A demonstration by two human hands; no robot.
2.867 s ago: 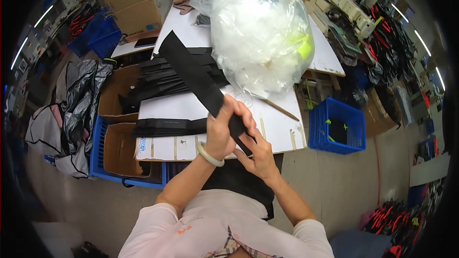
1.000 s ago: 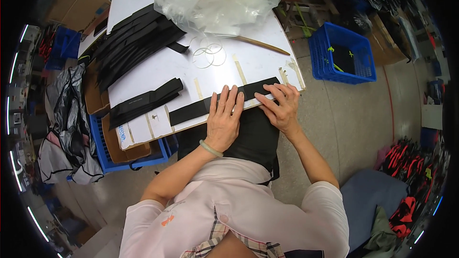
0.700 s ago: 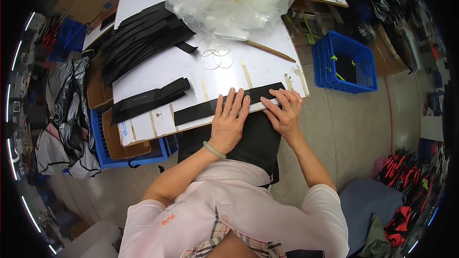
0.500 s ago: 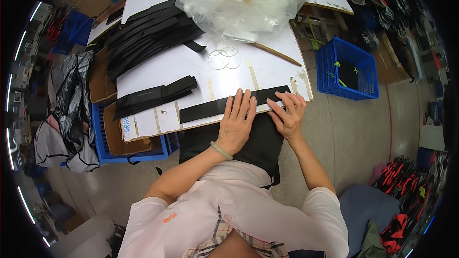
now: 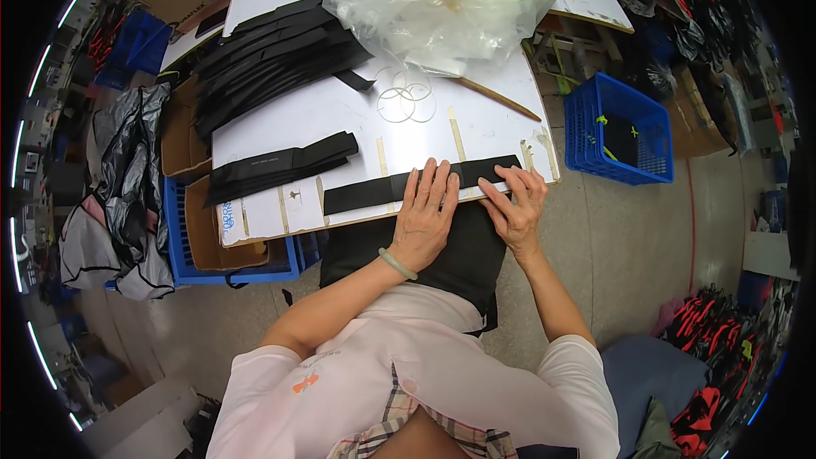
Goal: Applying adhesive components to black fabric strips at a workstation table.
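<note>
A long black fabric strip (image 5: 357,195) lies along the front edge of the white table, with a second black layer seen over its middle. My left hand (image 5: 427,212) rests flat on the middle of this strip, fingers stretched out and a pale bangle on the wrist. Toward the strip's right end, my right hand (image 5: 520,208) touches it with bent, spread fingers; its thumb is near the table edge. To the left lies a small stack of folded black strips (image 5: 285,168). Behind it is a larger fanned pile of black strips (image 5: 272,59).
A big clear plastic bag (image 5: 442,8) covers the back of the white table (image 5: 340,127). In front of it lie thin clear rings (image 5: 406,104) and a wooden stick (image 5: 497,98). Blue crates stand right (image 5: 619,161) and left (image 5: 178,242), with grey-silver fabric (image 5: 127,195) beside the left one.
The whole view has shifted slightly. Both hands stay at the same places on the black strip, with hardly any movement of the fingers.
</note>
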